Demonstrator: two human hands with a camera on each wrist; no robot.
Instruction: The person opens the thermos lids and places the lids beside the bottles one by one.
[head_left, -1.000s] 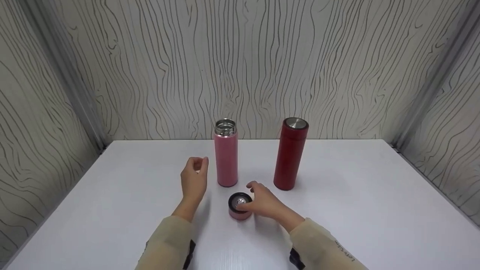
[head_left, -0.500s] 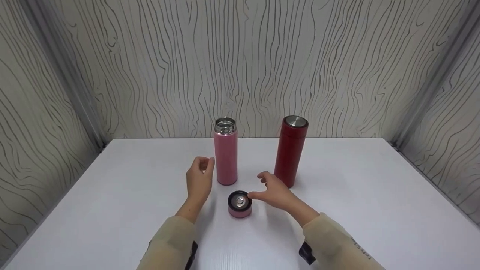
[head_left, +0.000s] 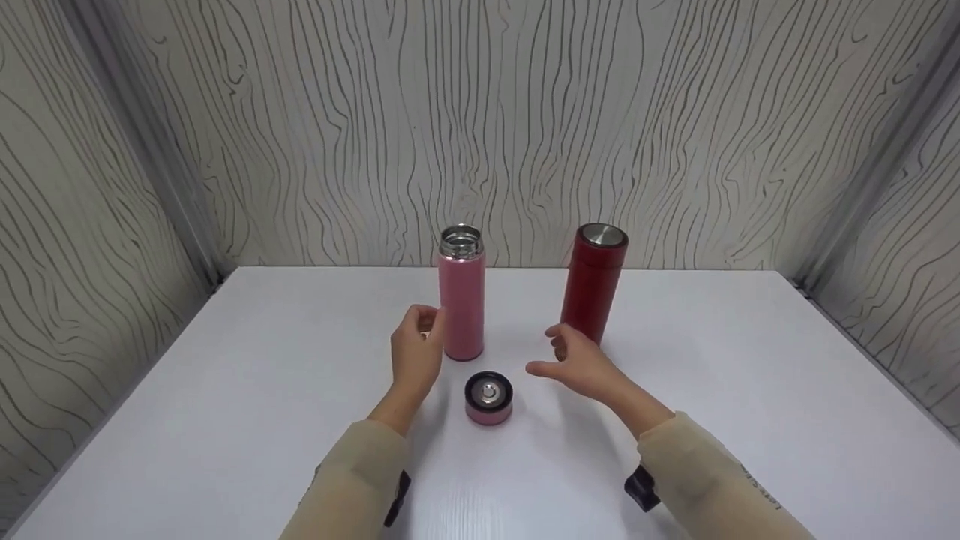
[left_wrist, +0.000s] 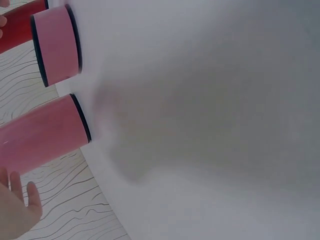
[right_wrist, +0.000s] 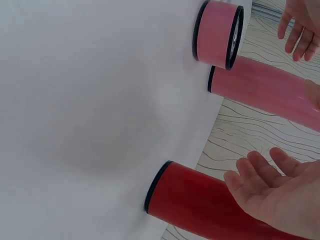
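Note:
A pink thermos bottle stands upright with its steel mouth uncovered. Just left of it is my left hand, fingers loosely bent and holding nothing; whether it touches the bottle I cannot tell. The pink lid lies in front of the bottle, its dark-rimmed inner side facing up. My right hand, thumb apart from the fingers, is in front of the red thermos bottle and hides part of its lower body. In the right wrist view, the right hand's relaxed fingers overlap the red bottle without gripping it.
The white table reaches back to a panel with a wood-grain pattern. Similar panels stand at both sides. The red bottle has its steel-topped lid on.
My right hand has left the pink lid and moved right and away from me, toward the red bottle. My left hand has shifted slightly closer to the pink bottle.

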